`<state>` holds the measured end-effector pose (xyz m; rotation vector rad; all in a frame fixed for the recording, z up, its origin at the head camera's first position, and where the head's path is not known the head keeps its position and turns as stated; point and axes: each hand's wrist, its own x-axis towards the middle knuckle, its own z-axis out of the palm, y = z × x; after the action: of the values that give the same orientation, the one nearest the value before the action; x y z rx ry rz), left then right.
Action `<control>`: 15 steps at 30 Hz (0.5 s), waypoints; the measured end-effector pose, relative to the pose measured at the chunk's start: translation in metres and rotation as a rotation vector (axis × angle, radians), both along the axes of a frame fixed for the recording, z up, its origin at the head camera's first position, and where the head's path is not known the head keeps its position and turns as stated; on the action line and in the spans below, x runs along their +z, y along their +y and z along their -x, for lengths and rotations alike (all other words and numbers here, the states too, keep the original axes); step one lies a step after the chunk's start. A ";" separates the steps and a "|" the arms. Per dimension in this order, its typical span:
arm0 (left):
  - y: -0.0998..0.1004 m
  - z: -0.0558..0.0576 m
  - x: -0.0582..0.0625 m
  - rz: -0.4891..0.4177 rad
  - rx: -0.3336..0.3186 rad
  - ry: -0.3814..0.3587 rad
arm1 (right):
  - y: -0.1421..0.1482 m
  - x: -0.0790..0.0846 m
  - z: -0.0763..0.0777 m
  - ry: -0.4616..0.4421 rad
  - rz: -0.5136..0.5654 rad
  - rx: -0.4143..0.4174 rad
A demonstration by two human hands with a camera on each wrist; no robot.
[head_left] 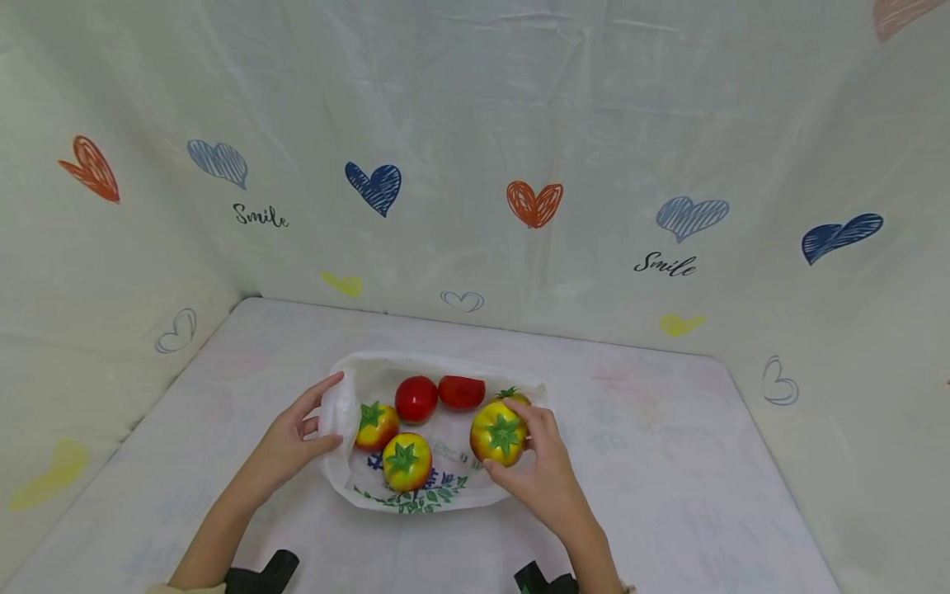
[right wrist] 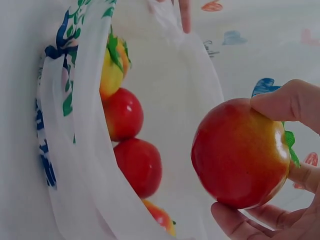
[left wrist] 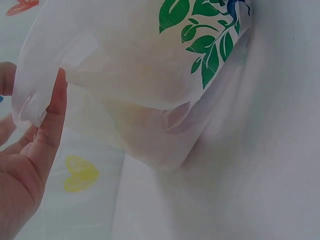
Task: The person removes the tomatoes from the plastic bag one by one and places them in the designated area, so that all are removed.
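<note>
A white plastic bag (head_left: 416, 360) with green leaf and blue print lies mouth-up on the table. Its left rim is pinched by my left hand (head_left: 282, 450), thumb on the near side in the left wrist view. My right hand (head_left: 547, 478) holds a red-yellow tomato (head_left: 497, 435) with a green leafy cap, thumb and fingertips around its sides, above the bag's right end. Inside lie two red tomatoes, one of them (head_left: 416, 399) whole and round, two yellow-red capped ones, including a front one (head_left: 407, 464), and another (head_left: 519, 398) partly hidden behind the right hand.
The pale table (head_left: 638, 462) stretches out around the bag. Behind and beside it hangs a light curtain (head_left: 445, 107) printed with hearts and "Smile". Dark wrist mounts (head_left: 263, 575) show at the lower edge.
</note>
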<state>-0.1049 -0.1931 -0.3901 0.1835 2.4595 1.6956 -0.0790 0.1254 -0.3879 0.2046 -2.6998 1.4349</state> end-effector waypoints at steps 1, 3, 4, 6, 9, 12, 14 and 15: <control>0.000 0.000 0.000 -0.002 0.000 -0.001 | 0.002 0.000 0.000 0.008 -0.002 -0.003; 0.000 0.000 0.001 -0.002 0.000 -0.002 | 0.005 0.000 0.001 0.024 -0.008 -0.008; 0.000 -0.001 0.001 0.000 0.000 -0.002 | 0.007 0.000 0.001 0.024 -0.008 -0.014; 0.000 -0.001 0.001 0.001 0.003 -0.004 | 0.011 0.000 0.001 0.032 -0.008 -0.024; -0.001 -0.001 0.001 0.002 0.004 -0.008 | 0.016 0.000 0.001 0.038 0.004 -0.034; -0.001 -0.002 0.001 0.001 0.002 -0.007 | 0.021 0.000 0.000 0.045 0.020 -0.039; -0.001 -0.002 0.001 -0.001 0.002 -0.006 | 0.025 0.000 0.000 0.061 0.028 -0.041; -0.001 -0.002 0.001 -0.002 0.003 -0.005 | 0.026 -0.001 0.000 0.071 0.031 -0.043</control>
<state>-0.1032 -0.1943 -0.3894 0.1757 2.4558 1.6969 -0.0785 0.1517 -0.3889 0.1910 -2.6081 1.4287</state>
